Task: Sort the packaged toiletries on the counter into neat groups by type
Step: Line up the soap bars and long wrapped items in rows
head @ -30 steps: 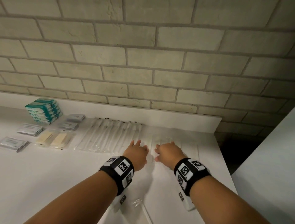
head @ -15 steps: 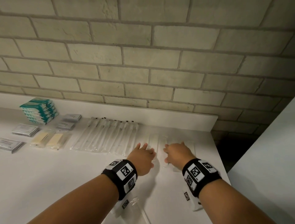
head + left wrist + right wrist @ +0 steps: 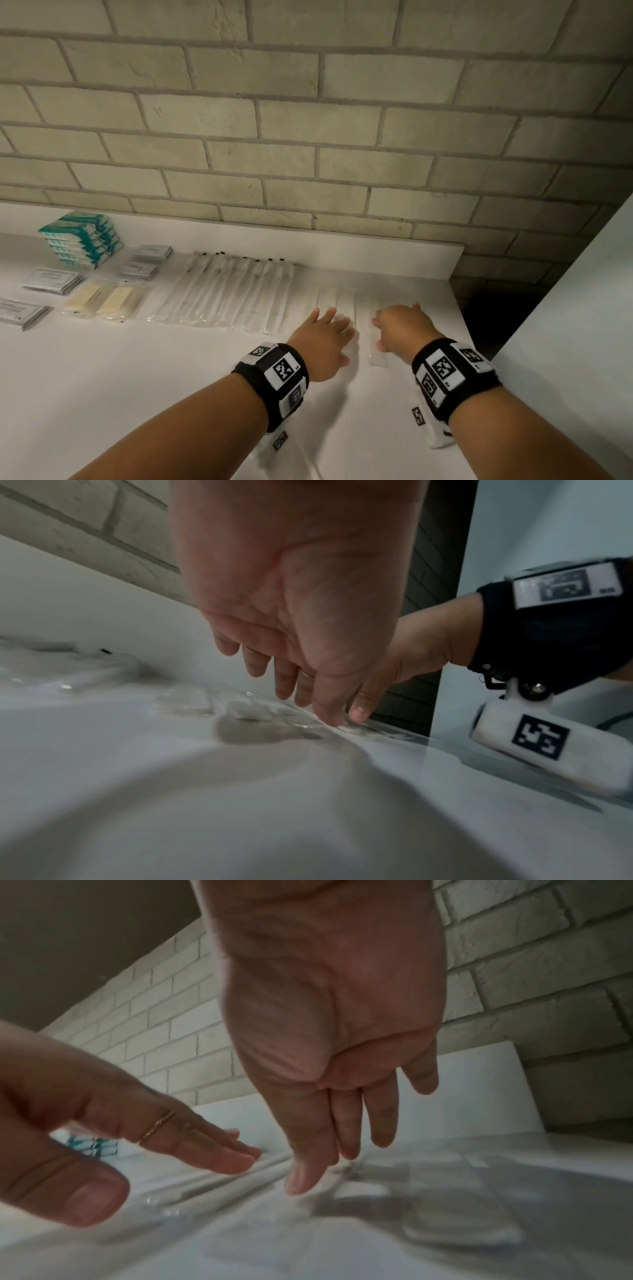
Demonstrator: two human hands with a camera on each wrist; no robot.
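Several flat clear packets with white contents lie side by side at the right end of the white counter. My left hand lies flat over them with straight fingers, its thumb tip touching a wrapper. My right hand is just to the right, also flat, fingers straight, over a packet that juts out toward me. Neither hand grips anything. Further left sit a row of clear-wrapped toothbrushes, two cream soap bars, grey sachets and a stack of teal boxes.
A low white upstand and a brick wall close off the back. The counter ends just right of my right hand at a dark gap, with a white panel beyond. More grey sachets lie behind the soaps.
Both hands have slid to the right along the row of clear packets and drawn a little apart. The groups on the left have not moved.
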